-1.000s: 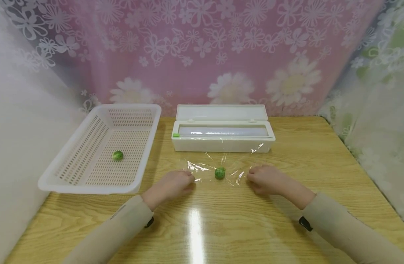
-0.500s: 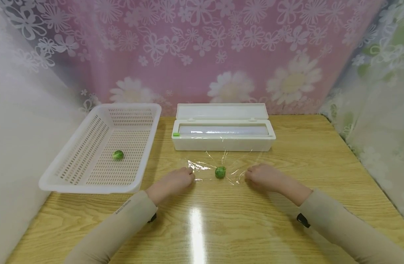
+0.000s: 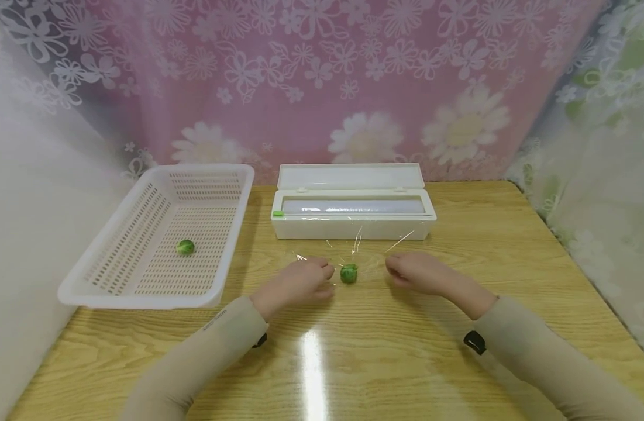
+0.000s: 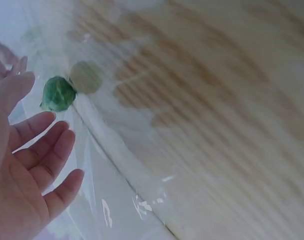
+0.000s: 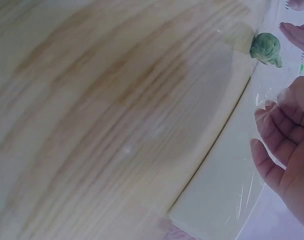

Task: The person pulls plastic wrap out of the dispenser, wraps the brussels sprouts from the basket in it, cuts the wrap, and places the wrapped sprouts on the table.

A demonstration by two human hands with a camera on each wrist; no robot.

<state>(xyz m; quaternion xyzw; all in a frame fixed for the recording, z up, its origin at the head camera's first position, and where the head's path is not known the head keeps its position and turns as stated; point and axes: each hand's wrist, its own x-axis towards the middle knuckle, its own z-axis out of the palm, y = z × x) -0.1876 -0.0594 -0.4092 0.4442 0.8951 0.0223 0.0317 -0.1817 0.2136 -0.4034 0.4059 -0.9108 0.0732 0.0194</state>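
Note:
A small Brussels sprout sits on the table between the two hands, with clear cling film spread around it. In the left wrist view the left hand has loosely bent, parted fingers beside the Brussels sprout, its thumb away from the index finger. The head view puts this left hand just left of the sprout. My right hand pinches a gathered edge of the cling film between thumb and index finger, to the right of the sprout. The film runs back to a white dispenser box.
The dispenser's lid stands raised, showing the film roll, and a green slider is at its left end. At the left a white perforated basket holds another Brussels sprout. A floral curtain hangs behind the wooden table.
The left hand has moved right, close to the sprout, and its fingers have parted from the film. The right hand has shifted slightly left and back. Glints on the film near the sprout have changed.

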